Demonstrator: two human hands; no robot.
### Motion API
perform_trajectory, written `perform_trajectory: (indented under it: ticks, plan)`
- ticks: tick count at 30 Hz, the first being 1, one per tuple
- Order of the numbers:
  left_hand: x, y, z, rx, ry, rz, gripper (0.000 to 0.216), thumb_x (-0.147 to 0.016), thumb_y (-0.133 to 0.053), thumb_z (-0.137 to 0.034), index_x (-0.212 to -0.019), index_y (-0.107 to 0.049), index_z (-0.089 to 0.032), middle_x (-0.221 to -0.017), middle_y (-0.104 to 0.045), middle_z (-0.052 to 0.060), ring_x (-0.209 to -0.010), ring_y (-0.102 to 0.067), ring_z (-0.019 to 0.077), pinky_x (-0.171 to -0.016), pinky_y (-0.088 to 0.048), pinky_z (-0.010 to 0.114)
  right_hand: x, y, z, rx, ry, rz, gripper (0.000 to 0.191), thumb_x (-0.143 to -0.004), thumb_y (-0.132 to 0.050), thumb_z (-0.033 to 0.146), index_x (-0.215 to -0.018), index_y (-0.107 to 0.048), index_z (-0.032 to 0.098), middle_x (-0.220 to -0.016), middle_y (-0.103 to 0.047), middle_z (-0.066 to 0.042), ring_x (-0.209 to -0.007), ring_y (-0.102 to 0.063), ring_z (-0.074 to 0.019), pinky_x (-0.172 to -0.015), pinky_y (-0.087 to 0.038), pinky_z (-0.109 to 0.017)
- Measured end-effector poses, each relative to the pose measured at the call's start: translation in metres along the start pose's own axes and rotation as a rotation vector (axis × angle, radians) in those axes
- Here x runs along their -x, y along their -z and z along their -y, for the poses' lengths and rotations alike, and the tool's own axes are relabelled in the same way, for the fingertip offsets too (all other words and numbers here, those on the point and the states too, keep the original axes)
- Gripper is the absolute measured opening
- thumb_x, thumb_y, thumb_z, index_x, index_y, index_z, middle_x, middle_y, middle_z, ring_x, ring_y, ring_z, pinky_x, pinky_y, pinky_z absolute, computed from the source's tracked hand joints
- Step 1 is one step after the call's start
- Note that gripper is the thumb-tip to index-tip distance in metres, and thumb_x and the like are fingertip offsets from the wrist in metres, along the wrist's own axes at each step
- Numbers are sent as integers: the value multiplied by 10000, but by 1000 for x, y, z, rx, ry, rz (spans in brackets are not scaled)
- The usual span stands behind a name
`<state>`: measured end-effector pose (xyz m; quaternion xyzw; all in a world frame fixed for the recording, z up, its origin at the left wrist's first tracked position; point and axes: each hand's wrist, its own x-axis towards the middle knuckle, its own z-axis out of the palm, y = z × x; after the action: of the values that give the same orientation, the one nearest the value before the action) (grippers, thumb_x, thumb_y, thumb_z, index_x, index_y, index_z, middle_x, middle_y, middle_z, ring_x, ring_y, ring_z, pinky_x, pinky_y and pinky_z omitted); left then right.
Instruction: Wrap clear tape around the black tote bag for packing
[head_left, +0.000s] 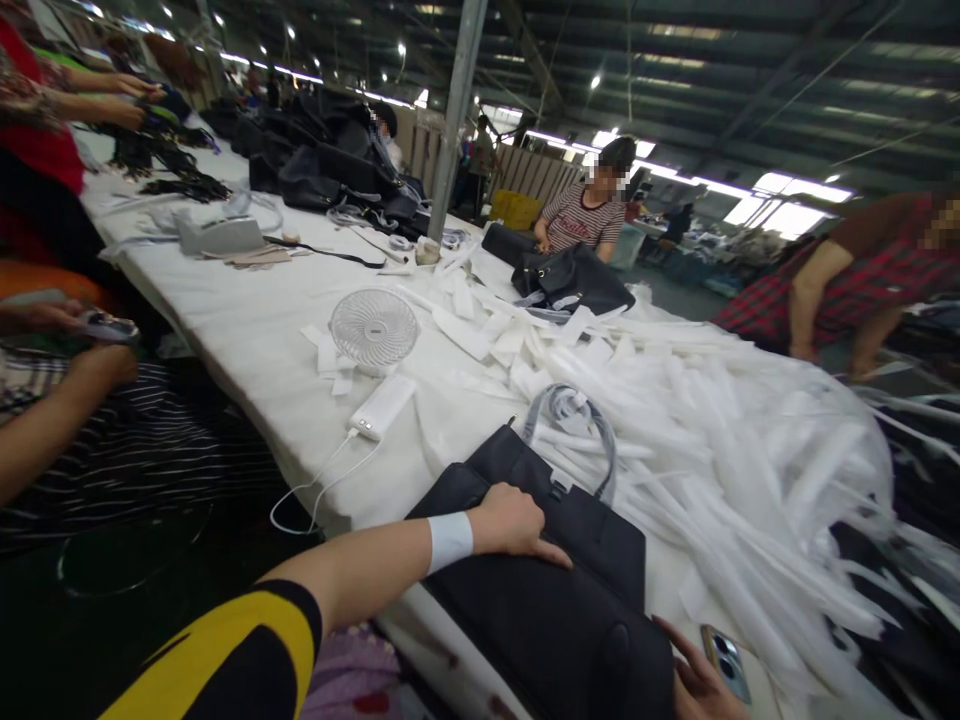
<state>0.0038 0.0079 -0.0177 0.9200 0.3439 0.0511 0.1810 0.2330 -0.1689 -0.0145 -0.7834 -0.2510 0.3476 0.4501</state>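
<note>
A black handbag lies flat at the near edge of the white-covered table, its wrapped grey handles pointing away from me. My left hand, with a white wristband, rests palm down on the bag's upper part, fingers curled with the thumb stretched along the surface. My right hand shows only partly at the bottom edge, fingers spread beside the bag's lower corner, close to a phone lying on the table.
A big heap of white foam strips covers the table's right side. A small white fan and a power bank with cable lie to the left. Other people work around the table; more black bags lie farther back.
</note>
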Motion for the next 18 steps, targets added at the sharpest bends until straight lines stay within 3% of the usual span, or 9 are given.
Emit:
perform_trajectory:
  ticks: [6, 11, 13, 15, 18]
  plan:
    - [5, -6, 1, -1, -13, -71, 882, -671, -246, -902, -764, -721, -164, -800, -725, 147, -804, -697, 324, -666, -517, 385, 13, -8, 1, -106, 28, 11, 955, -394, -845, 477, -1239, -537, 154, -590, -620, 50, -550, -591, -164, -510, -490, -237]
    - [1, -8, 3, -8, -38, -47, 864, -688, -265, -888, -783, -720, -160, -828, -725, 161, -835, -697, 308, -718, -523, 387, 14, -7, -6, -42, 111, -17, 929, -527, -774, 561, -1316, -491, 161, -571, -582, 57, -495, -536, -146, -479, -445, -242]
    - [-3, -7, 3, -3, -35, -33, 866, -686, -268, -889, -782, -722, -158, -838, -725, 164, -846, -695, 316, -724, -524, 399, 12, -2, -4, 117, 131, -61, 801, -605, -676, 594, -1264, -555, 155, -593, -618, 11, -534, -575, -193, -498, -459, -286]
    - [-5, -6, 3, 3, -26, -18, 873, -678, -266, -895, -775, -723, -157, -842, -727, 166, -850, -693, 330, -719, -524, 412, 12, 1, 4, 406, 188, -187, 613, -685, -551, 577, -1122, -667, 163, -726, -697, -80, -662, -641, -271, -588, -500, -363]
    - [-7, -6, 3, 16, -20, -8, 880, -669, -265, -900, -767, -726, -157, -844, -727, 173, -850, -692, 344, -719, -525, 427, 22, -13, 23, 665, 436, -345, 502, -802, -416, 492, -1093, -691, 189, -1049, -711, -144, -942, -656, -332, -812, -506, -445]
